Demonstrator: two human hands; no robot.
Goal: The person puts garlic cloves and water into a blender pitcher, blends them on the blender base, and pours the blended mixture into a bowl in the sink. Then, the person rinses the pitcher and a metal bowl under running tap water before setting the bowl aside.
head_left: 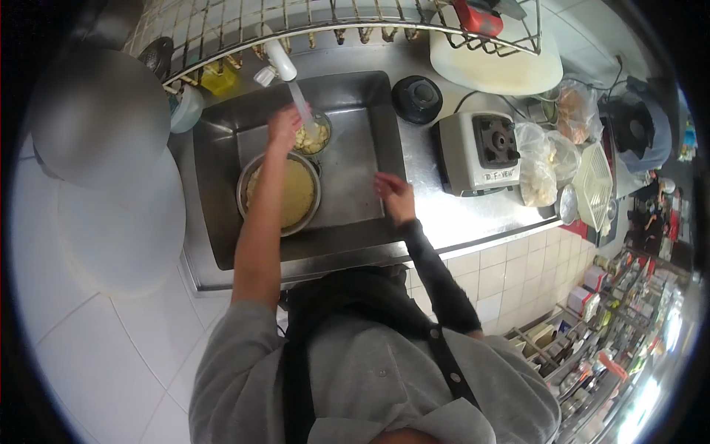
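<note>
One container (328, 133) of pale pieces is seen just right of the left hand (284, 128), whose grip beside the spout (298, 95) cannot be told; by the right hand (397, 200), loosely half-open, nothing is gripped.

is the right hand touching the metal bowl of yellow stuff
No, the right hand is at the right side of the sink, clearly apart from the metal bowl.

Grey collared shirt (355, 377), black apron (336, 292), black right forearm sleeve (441, 285)
</note>
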